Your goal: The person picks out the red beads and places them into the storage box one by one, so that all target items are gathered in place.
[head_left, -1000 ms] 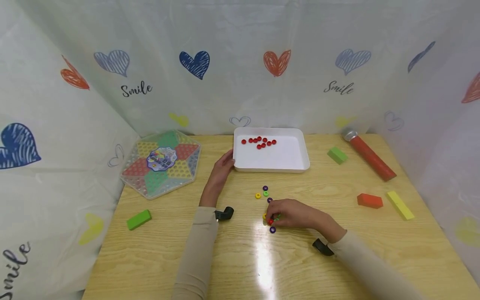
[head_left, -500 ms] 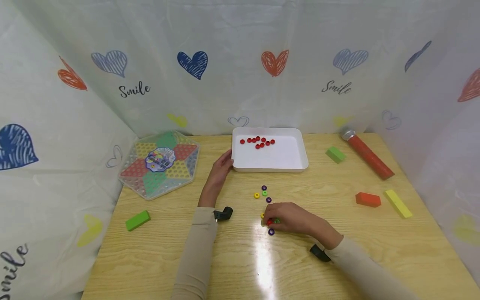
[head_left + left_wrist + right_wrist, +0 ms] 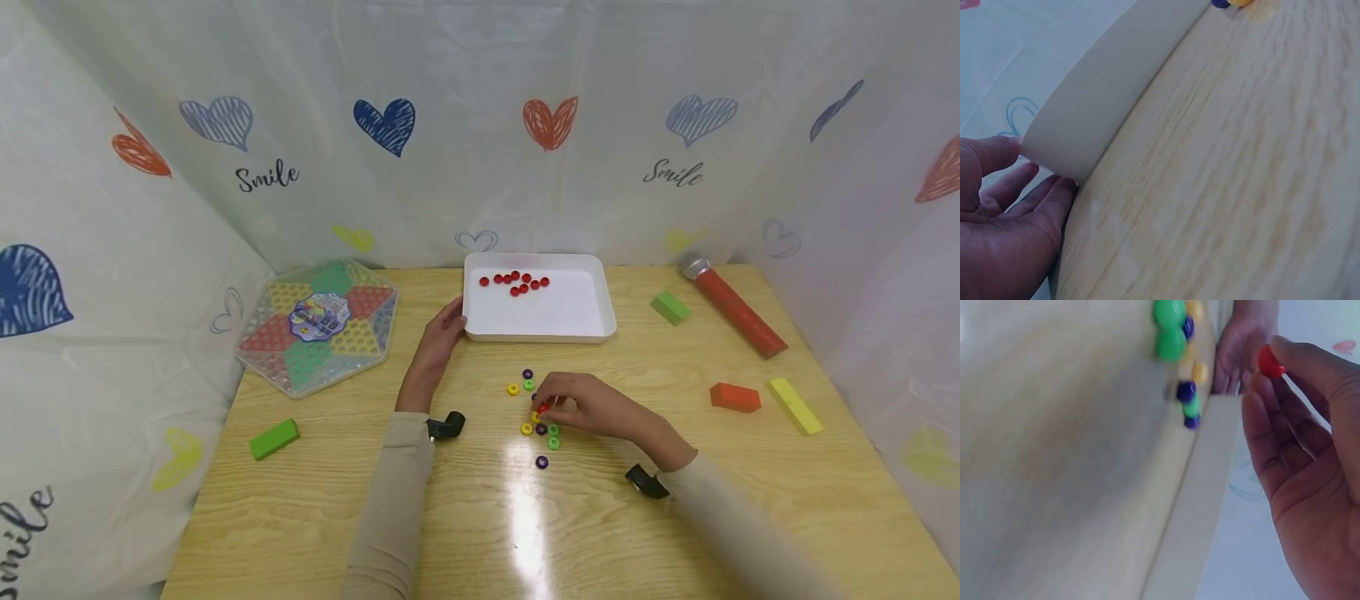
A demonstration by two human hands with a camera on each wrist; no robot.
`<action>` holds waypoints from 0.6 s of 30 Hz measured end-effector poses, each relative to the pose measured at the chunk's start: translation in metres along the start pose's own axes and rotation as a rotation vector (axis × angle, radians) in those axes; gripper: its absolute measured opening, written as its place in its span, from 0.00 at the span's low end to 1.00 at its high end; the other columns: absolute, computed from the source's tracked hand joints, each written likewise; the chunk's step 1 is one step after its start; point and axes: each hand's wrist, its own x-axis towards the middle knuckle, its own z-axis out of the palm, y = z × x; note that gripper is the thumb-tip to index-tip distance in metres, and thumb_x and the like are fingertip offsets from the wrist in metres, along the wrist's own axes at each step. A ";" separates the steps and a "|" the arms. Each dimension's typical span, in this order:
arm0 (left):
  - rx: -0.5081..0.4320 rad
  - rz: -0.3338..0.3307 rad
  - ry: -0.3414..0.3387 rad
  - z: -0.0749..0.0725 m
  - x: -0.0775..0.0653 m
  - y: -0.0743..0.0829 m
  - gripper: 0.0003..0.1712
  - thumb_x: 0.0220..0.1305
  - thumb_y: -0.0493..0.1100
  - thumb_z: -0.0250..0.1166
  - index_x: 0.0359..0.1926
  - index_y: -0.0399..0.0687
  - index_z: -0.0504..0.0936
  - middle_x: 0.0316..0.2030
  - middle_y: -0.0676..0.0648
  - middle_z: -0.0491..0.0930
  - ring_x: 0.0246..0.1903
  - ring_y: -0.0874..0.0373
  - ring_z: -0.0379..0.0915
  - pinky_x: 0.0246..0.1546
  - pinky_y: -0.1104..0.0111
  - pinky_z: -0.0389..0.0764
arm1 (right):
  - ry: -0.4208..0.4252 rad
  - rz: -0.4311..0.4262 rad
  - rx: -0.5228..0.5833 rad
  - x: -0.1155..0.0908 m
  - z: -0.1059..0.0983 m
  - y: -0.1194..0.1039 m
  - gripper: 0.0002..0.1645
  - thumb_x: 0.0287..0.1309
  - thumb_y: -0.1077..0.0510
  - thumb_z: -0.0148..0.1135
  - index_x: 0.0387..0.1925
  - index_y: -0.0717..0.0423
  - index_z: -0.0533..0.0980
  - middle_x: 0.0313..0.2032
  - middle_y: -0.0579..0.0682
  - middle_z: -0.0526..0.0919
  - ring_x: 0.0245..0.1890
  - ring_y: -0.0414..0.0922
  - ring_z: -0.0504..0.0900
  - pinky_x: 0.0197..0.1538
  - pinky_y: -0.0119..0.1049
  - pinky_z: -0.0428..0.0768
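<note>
My right hand (image 3: 596, 406) pinches a red bead (image 3: 1270, 361) between thumb and fingers, close over the loose beads on the table. Near it lie yellow beads, among them a yellow bead (image 3: 527, 429), green beads such as a green bead (image 3: 554, 443), and purple beads, with one purple bead (image 3: 542, 462) nearest the front. My left hand (image 3: 435, 350) rests against the left side of a white tray (image 3: 540, 321). In the left wrist view its thumb touches the tray's upper corner and its extended fingers meet the lower edge. Several red beads (image 3: 523, 288) lie inside the tray.
A hexagonal game board (image 3: 307, 358) and a green block (image 3: 274, 439) lie at the left. On the right are a second green block (image 3: 670, 307), an orange-red block (image 3: 735, 397), a yellow block (image 3: 795, 406) and a red tube with a silver end (image 3: 738, 308).
My right hand has moved away from me, up the table, with the red bead now pinched in it. Beads it covered now show. My left hand stays at the tray.
</note>
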 end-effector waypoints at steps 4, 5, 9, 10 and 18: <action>-0.007 -0.004 0.005 0.000 -0.001 0.000 0.28 0.73 0.39 0.52 0.71 0.52 0.63 0.70 0.49 0.62 0.68 0.59 0.59 0.68 0.64 0.62 | 0.045 -0.002 -0.005 0.010 -0.017 0.011 0.10 0.60 0.60 0.65 0.44 0.50 0.81 0.42 0.41 0.82 0.38 0.35 0.78 0.38 0.37 0.82; -0.010 -0.006 0.006 0.000 -0.001 0.000 0.27 0.73 0.39 0.52 0.71 0.52 0.63 0.70 0.49 0.63 0.68 0.59 0.59 0.68 0.64 0.62 | 0.057 0.004 -0.011 0.013 -0.022 0.013 0.10 0.60 0.60 0.65 0.44 0.50 0.81 0.41 0.40 0.81 0.38 0.35 0.78 0.38 0.38 0.82; -0.009 -0.010 0.006 0.000 -0.002 0.001 0.28 0.73 0.39 0.52 0.71 0.51 0.63 0.70 0.49 0.63 0.68 0.59 0.59 0.68 0.64 0.62 | 0.100 0.039 -0.013 0.029 -0.040 0.021 0.10 0.59 0.59 0.66 0.43 0.49 0.81 0.40 0.40 0.81 0.38 0.36 0.78 0.41 0.37 0.83; -0.007 -0.010 0.006 0.000 -0.002 0.001 0.28 0.73 0.39 0.52 0.71 0.51 0.63 0.70 0.49 0.63 0.68 0.59 0.59 0.68 0.64 0.62 | 0.108 0.043 -0.009 0.033 -0.044 0.023 0.10 0.59 0.59 0.66 0.43 0.50 0.81 0.40 0.40 0.81 0.39 0.36 0.78 0.42 0.36 0.83; -0.015 0.005 -0.012 0.001 -0.003 0.003 0.28 0.73 0.37 0.51 0.72 0.47 0.61 0.70 0.46 0.62 0.69 0.56 0.58 0.69 0.62 0.61 | 0.117 0.082 -0.019 0.073 -0.069 0.051 0.10 0.60 0.56 0.66 0.43 0.52 0.81 0.40 0.42 0.82 0.40 0.39 0.79 0.43 0.34 0.83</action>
